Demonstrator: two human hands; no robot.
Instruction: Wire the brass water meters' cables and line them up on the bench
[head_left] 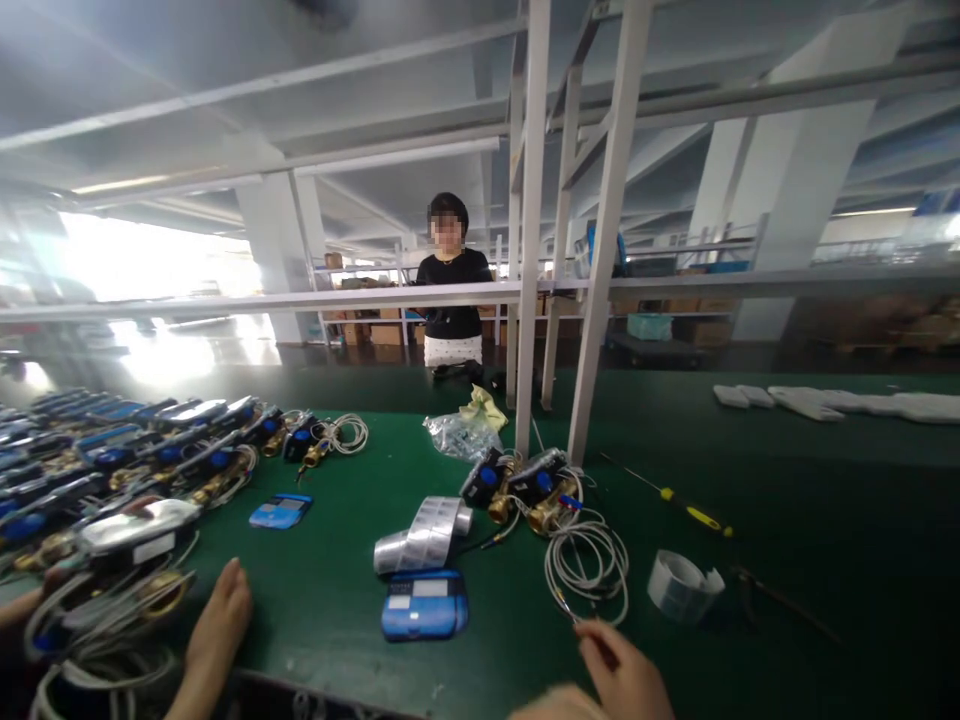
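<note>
Cable coil (589, 560) lies at 12 o'clock from right hand (622, 680), free end running 11-to-5 toward it. Fingers bunched at that end; actual pinch not discernible. Left hand (217, 625), fingers together, flat on mat (322, 600), well apart at 9 o'clock. Right nearer.

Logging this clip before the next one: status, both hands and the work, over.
Left hand open on table, empty. Right hand: fingers at grey cable end, grip unclear. Blue unit, label strip between hands.
</note>
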